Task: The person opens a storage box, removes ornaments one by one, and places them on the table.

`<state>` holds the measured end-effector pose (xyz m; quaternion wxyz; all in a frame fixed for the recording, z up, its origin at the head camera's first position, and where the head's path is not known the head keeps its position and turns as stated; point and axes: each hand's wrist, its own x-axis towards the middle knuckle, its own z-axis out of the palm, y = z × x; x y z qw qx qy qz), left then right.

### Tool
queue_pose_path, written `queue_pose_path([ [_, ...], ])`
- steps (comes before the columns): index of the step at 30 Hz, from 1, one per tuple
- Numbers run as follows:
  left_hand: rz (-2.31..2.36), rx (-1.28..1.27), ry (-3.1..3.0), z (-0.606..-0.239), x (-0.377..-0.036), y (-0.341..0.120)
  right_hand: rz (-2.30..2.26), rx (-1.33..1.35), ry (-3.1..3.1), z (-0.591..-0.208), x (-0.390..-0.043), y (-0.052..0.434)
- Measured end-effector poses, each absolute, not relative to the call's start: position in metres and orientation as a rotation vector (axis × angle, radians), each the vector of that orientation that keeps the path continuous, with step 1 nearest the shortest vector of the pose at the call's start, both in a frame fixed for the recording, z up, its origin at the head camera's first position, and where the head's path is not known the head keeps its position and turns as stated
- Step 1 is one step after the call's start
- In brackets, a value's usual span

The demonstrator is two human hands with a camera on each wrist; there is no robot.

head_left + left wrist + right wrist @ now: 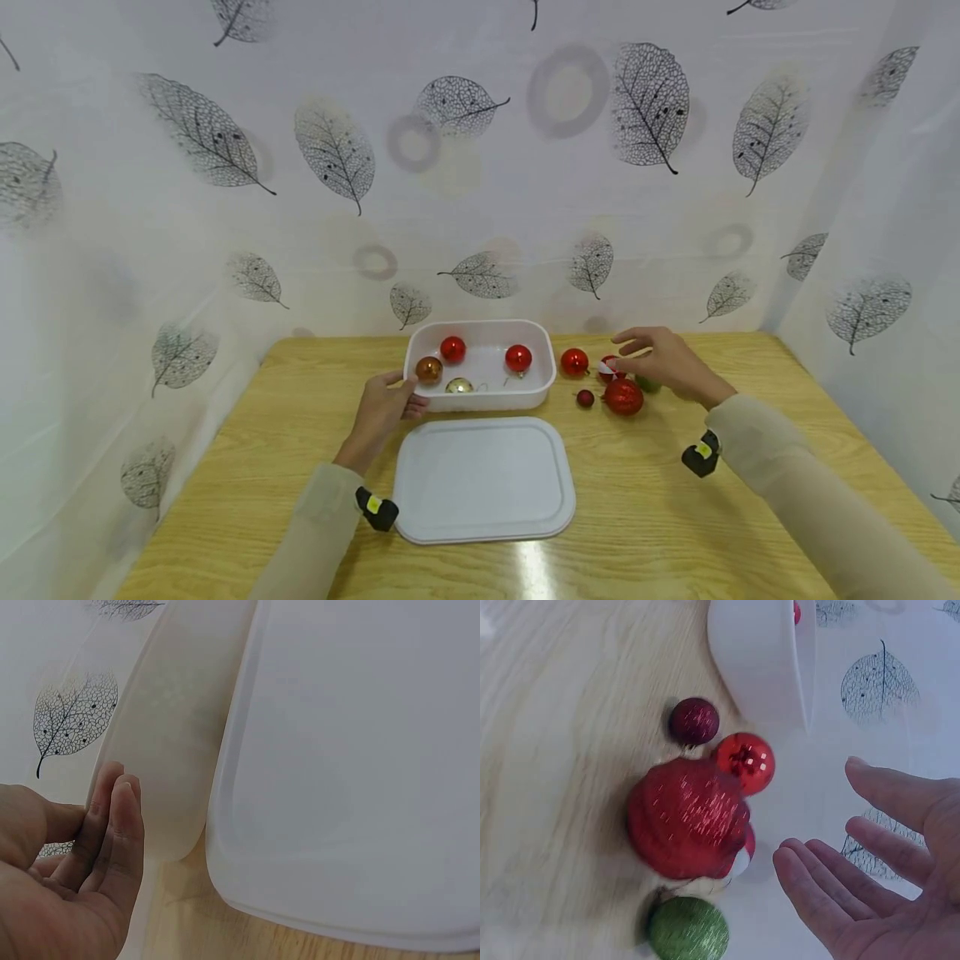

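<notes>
At its front left corner, a white plastic box (480, 403) has its rim between the thumb and fingers of my left hand (382, 410). Inside lie several baubles: two shiny red ones, a copper one (429, 370) and a gold one (460, 385). My right hand (663, 365), fingers spread and apart, hovers over loose baubles right of the box. Nearest it is a red-and-white bauble (607, 369), partly hidden in the right wrist view by a big glittery red bauble (686, 817). A green bauble (688, 930) lies beside that one.
A white lid (483, 479) lies flat on the wooden table (637, 517) in front of the box. A shiny red bauble (574, 362) and a small dark red one (585, 398) sit just right of the box. Leaf-patterned sheeting (480, 208) hangs behind the table.
</notes>
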<state>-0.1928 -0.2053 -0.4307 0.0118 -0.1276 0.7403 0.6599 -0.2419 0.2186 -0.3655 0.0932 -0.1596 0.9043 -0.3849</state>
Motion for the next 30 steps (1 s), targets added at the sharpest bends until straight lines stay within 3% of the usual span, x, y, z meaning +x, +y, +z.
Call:
queue_pose_path([
  [30, 2.042, -0.401, 2.337, -0.433, -0.193, -0.205, -1.093, -0.556, 2.63, -0.364, -0.285, 0.097],
])
